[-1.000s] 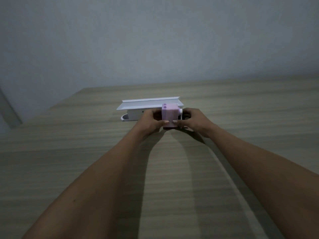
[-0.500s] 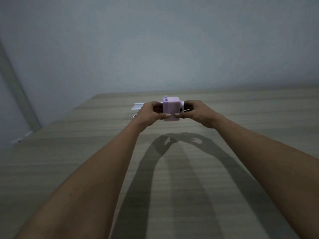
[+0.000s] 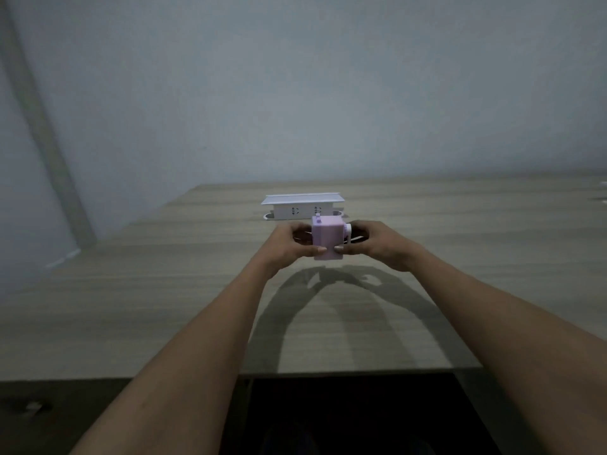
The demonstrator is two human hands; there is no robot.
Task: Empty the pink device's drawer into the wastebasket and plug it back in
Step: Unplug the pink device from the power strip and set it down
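Pink device [image 3: 326, 237], white socket box [image 3: 303, 207], wood-grain table [image 3: 164, 290].

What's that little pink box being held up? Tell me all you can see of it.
The pink device is a small boxy block, seemingly matte plastic, with a little nub on top and a pale round knob on its right side. It is upright, lifted above the wooden table, clasped by the left hand and right hand, thumbs on its front.

pink device [image 3: 326, 237], boxy, upright, lifted above table [image 3: 164, 307]
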